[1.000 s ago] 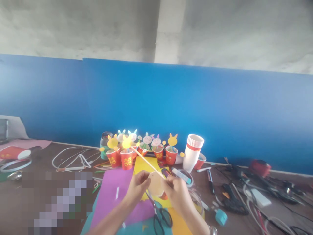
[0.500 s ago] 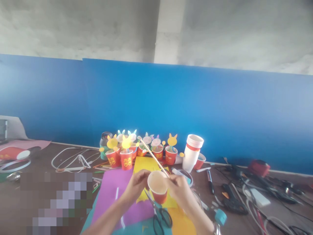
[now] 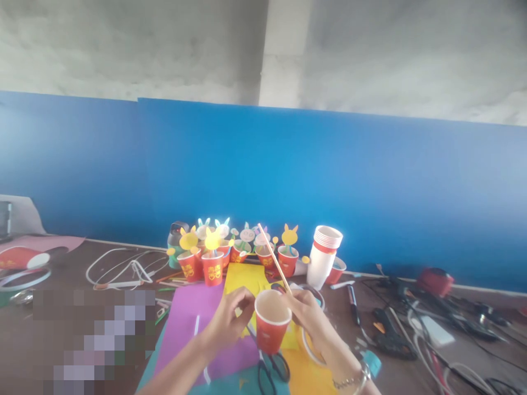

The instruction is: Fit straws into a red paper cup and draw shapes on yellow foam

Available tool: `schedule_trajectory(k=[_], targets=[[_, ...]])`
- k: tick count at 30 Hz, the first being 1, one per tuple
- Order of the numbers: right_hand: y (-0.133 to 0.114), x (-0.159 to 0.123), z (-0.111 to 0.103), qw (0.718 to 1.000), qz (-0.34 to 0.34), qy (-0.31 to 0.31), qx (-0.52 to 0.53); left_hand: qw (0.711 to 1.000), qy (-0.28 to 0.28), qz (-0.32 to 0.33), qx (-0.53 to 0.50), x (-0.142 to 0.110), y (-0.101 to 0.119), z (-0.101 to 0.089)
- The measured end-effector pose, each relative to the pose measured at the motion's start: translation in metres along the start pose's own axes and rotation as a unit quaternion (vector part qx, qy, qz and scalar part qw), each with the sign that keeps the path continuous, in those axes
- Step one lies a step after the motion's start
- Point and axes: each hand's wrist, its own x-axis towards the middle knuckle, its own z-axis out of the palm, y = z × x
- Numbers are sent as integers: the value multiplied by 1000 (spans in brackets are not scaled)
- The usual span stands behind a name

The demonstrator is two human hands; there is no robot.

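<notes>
Red cup (image 3: 272,332): shifted a bit right and nearer since half a second ago; mouth up, between the two hands. Can't tell if it's resting on anything.
Stick (image 3: 273,257): swung more upright too, far tip leaning left, near end lost in the fingers.
Right hand (image 3: 302,310): closed on the stick at the cup's right rim; undersides of the fingers hidden.
Left hand (image 3: 235,315): thumb and fingers curled almost together at the cup's left side — can't tell if they've got hold of it.
Scissors (image 3: 270,366): right below the cup, which hides part of them; handles clipped by the near edge.
Paper: purple sheet (image 3: 187,318) left, yellow sheet (image 3: 242,277) far side, teal sheet (image 3: 230,384) near and cut off.
Far side: decorated cups (image 3: 237,255) crowded together, some blocking others, then a white cup stack (image 3: 322,260) to their right.
Right side: glue gun (image 3: 389,337) and a tangle of cables (image 3: 424,351) — hard to trace.
Near left: pixelated patch (image 3: 107,340), contents unreadable.
</notes>
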Motion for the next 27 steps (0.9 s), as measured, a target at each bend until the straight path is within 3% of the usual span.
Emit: schedule_trajectory(k=[8,14,20,27], targets=[[-1,-4,-5,990,-91,-53,-94,977,-39,-138,-160,5,-2,-4],[-6,-12,-9,976,-139,-66,-156,935,-71,-232,-259,1,1,-1],[-6,-7,-10,985,-118,-20,-127,922,-14,-272,-277,6,-9,0],[-8,-7,-6,961,-117,87,-236,959,114,-185,-184,8,1,0]])
